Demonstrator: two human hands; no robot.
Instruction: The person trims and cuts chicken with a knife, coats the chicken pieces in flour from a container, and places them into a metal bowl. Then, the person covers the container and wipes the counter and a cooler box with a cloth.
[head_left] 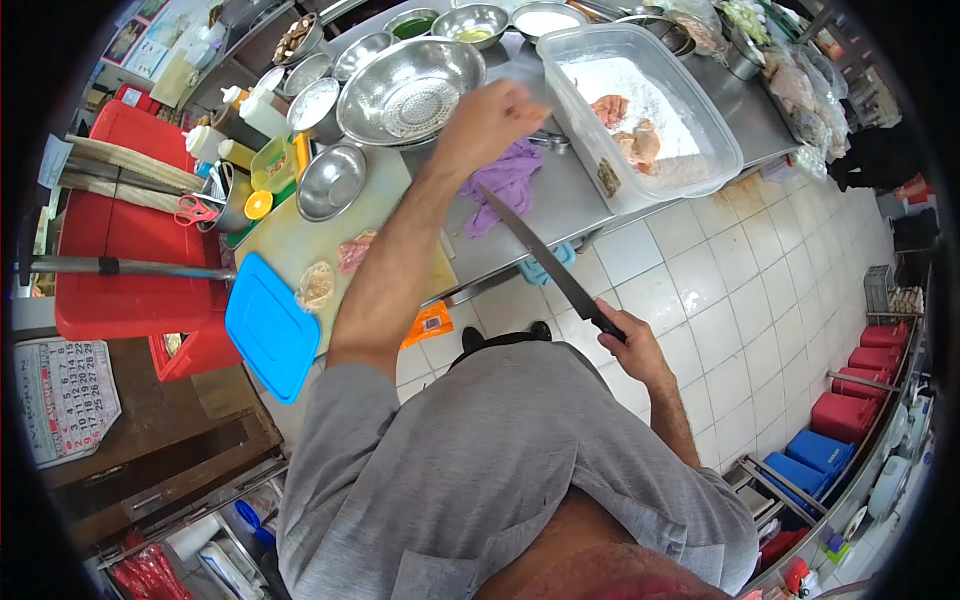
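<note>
My right hand (633,345) is wrapped round the black handle of a long knife (545,255), its blade slanting up and left toward a purple cloth (508,185). My left hand (497,120) is raised above the table beside a perforated steel bowl (412,92); its fingers are blurred. Right of it, a large clear plastic tub (700,130) holds white powder and pieces of meat (640,147). More raw meat (355,252) lies on the cutting board (285,245), partly behind my left forearm.
A blue lid (272,328) overlaps the board's left edge. Squeeze bottles (262,115), a small steel bowl (332,182) and red scissors (196,209) stand at the left. Red bins (120,260) are beyond. Bagged food (800,90) lies at the right.
</note>
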